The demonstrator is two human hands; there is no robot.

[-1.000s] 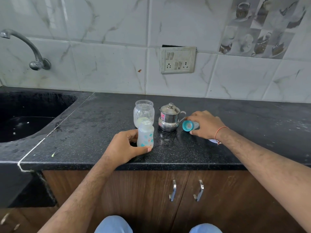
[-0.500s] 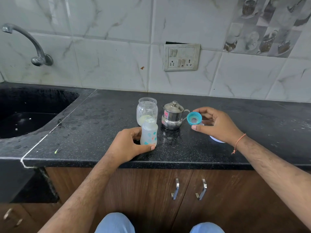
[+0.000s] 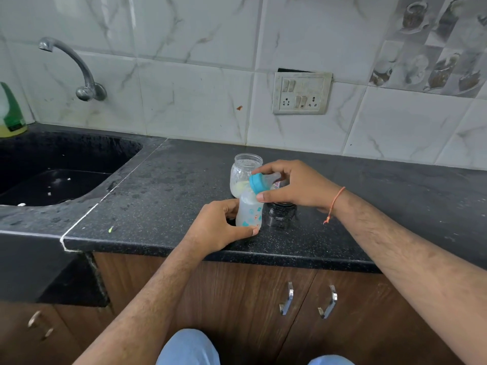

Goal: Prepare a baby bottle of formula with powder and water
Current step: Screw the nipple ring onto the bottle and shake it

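A small translucent baby bottle (image 3: 249, 212) with coloured prints stands upright on the black counter (image 3: 168, 206) near its front edge. My left hand (image 3: 218, 227) grips its lower body from the left. My right hand (image 3: 295, 188) holds the teal collar with its clear teat (image 3: 259, 181), tilted, just above the bottle's mouth. Behind the bottle stands an open glass jar (image 3: 243, 172) with pale yellowish powder at its bottom. The steel pot is mostly hidden behind my right hand; only its base and its reflection (image 3: 280, 214) show.
A black sink (image 3: 52, 177) lies at the left with a wall tap (image 3: 79, 72) over it and a green bottle (image 3: 10, 111) at its corner. A switch plate (image 3: 301, 93) sits on the tiled wall. Cabinet doors with metal handles (image 3: 287, 299) are below.
My right hand picked the teal teat collar up from the counter to the right and carried it left, over the bottle's mouth. My left hand kept its grip on the bottle.
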